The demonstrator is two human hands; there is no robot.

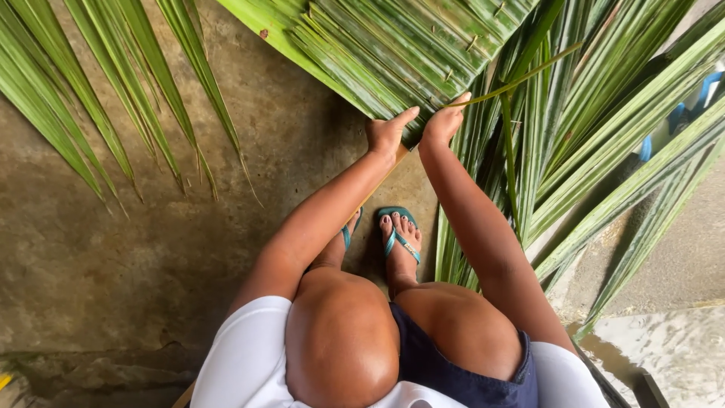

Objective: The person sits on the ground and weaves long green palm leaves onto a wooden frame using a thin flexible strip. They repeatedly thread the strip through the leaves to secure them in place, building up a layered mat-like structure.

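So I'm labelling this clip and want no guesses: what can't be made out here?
Head view only:
- Left hand and right hand: fingers curl over the stitched palm-leaf panel; undersides hidden.
- Panel's far end: cut off by the top edge.
- Blue object: screened by palm fronds, kind unclear.

Green palm leaves (423, 45), teal flip-flops (399, 227), navy shorts (453, 370), white shirt (245, 363), mottled grey-brown concrete floor (113, 257)

Soft even daylight; faint shadows; sharp focus; wide-angle edges
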